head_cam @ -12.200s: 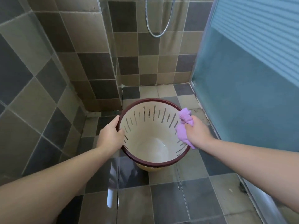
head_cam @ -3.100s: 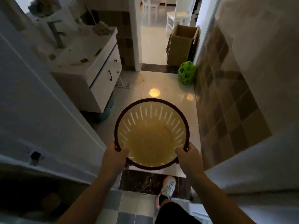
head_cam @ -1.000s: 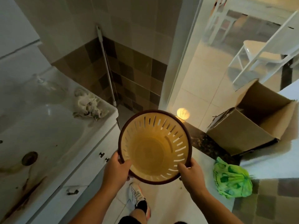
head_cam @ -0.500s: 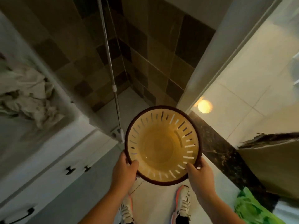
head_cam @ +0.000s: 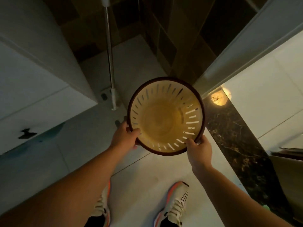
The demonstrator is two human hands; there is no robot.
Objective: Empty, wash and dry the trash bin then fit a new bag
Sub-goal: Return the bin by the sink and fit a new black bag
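The trash bin [head_cam: 165,118] is a round cream plastic basket with slotted walls and a dark brown rim. It is empty and has no bag in it. I hold it upright above the floor, looking straight down into it. My left hand [head_cam: 125,136] grips the near-left rim, thumb inside. My right hand [head_cam: 199,149] grips the near-right rim the same way. The purple cloth is out of sight.
A white vanity cabinet [head_cam: 37,89] fills the left. A mop pole [head_cam: 110,51] leans in the tiled corner behind the bin. The white door frame [head_cam: 246,36] and dark marble threshold [head_cam: 236,136] run on the right. A cardboard box [head_cam: 288,169] sits at far right. My shoes [head_cam: 175,203] are below.
I have carried the bin out of the shower area, without the purple cloth, to the corner by the vanity and doorway. The view has tilted further down over the last second.
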